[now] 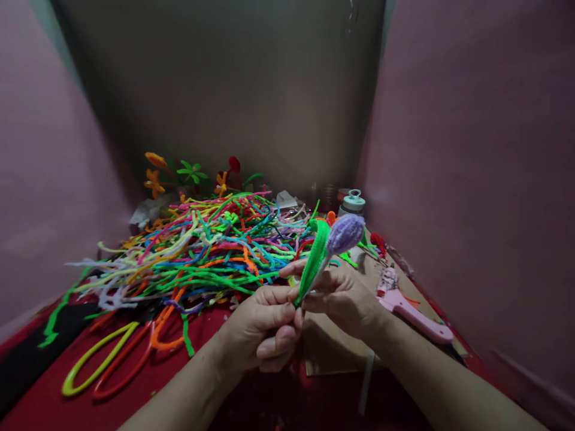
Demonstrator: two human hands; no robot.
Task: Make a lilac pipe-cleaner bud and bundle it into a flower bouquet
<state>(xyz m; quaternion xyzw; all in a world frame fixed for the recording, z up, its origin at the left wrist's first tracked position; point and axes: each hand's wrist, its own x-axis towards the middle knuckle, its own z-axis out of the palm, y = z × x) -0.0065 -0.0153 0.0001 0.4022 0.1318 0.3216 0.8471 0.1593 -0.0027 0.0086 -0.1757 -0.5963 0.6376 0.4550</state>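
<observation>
A pipe-cleaner flower with a purple bud [345, 234] and a long green leaf [315, 254] tilts up to the right between my hands. My left hand [269, 326] pinches the lower end of its stem, fingers curled. Around the stem just above, my right hand [339, 296] is closed, its fingertips meeting those of the left near the leaf's base. The part of the stem inside the fingers is hidden. Beneath the right hand lies a brown cardboard sheet [330, 353] on the red tablecloth [215, 383].
A big heap of coloured pipe cleaners [202, 251] spreads to the left, with yellow-and-red-handled scissors [101, 374] before it. On the right rests a pink glue gun [415, 314]. Finished flowers [155, 182] and a jar with a pale lid [354, 202] stand behind. Pink panels [471, 179] flank both sides.
</observation>
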